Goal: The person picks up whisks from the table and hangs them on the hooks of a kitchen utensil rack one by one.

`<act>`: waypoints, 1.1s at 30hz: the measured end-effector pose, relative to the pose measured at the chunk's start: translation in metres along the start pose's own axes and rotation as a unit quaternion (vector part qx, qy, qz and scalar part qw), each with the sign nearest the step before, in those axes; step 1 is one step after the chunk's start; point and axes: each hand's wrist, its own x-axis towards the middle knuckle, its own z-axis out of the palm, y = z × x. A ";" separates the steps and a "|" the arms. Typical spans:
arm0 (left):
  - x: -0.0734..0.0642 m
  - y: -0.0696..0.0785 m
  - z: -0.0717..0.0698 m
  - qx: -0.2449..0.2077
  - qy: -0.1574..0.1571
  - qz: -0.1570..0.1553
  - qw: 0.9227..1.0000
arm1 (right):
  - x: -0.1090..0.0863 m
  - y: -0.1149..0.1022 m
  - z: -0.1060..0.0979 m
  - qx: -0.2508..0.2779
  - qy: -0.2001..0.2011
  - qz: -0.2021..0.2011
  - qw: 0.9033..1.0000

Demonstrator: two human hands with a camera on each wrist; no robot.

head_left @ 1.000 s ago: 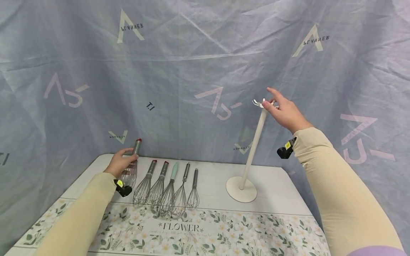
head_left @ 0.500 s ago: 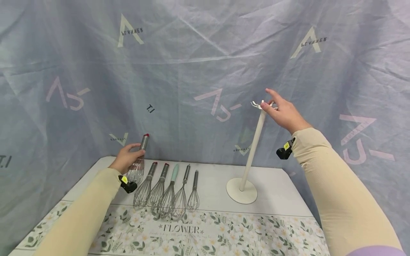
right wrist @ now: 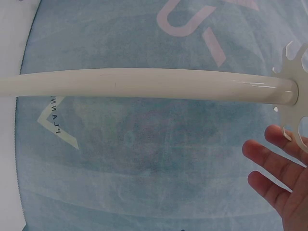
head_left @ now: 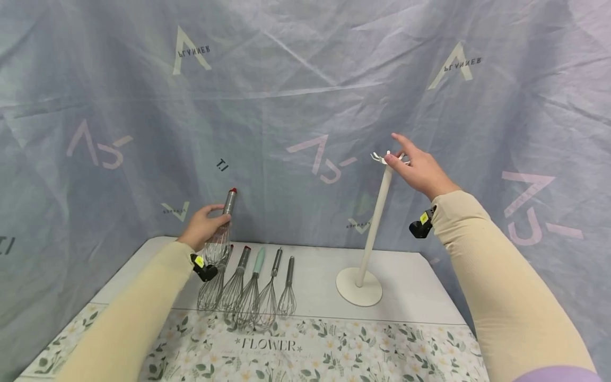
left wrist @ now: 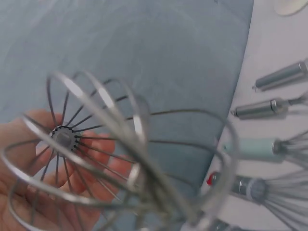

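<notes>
Table [head_left: 315,286]: held whisk [head_left: 219,243] seemingly half-hides another whisk [head_left: 210,295].

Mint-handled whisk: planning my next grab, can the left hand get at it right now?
Probably not: the left hand is holding another whisk, though nothing covers the mint handle.

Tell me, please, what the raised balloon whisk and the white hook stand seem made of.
Raised balloon whisk: probably stainless steel, by its shiny silvery wires. White hook stand: likely painted metal, given its thin top plate and glossy pole, though plastic is possible.
</notes>
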 end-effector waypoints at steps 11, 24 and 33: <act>0.002 0.033 0.027 -0.041 -0.046 0.022 0.998 | 0.002 0.002 0.000 -0.005 0.001 -0.004 1.000; 0.004 0.064 0.055 -0.053 -0.063 0.053 0.995 | 0.000 -0.005 0.000 -0.003 -0.001 -0.006 1.000; 0.006 0.085 0.079 -0.066 -0.074 0.070 0.993 | 0.001 -0.004 -0.001 -0.009 -0.002 0.002 1.000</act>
